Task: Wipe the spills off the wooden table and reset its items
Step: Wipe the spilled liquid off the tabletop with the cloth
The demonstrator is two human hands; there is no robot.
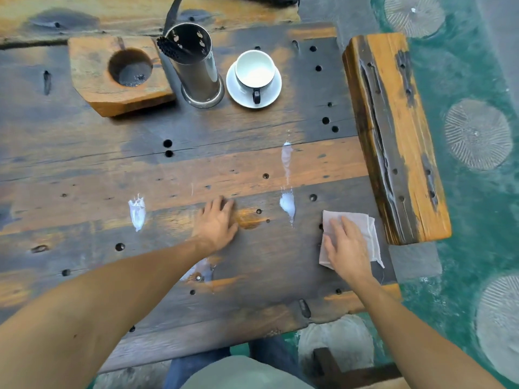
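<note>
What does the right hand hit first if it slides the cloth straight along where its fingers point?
Probably the white spill. The right hand lies flat on the cloth, fingers pointing up-left across the wooden table, and that spill sits just beyond the cloth's corner. The exact line is a judgement.

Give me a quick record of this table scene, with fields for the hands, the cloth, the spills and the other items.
left hand: flat on the table, fingers straight, holding nothing
right hand: pressing on the cloth
cloth: white, on the table's right part, near the bench
spills: white; left spill, right spill, streak beyond it, smear by the left forearm
cup: empty, on a saucer
canister: metal, upright, holds dark straws
block: wooden, with round hollow
</note>
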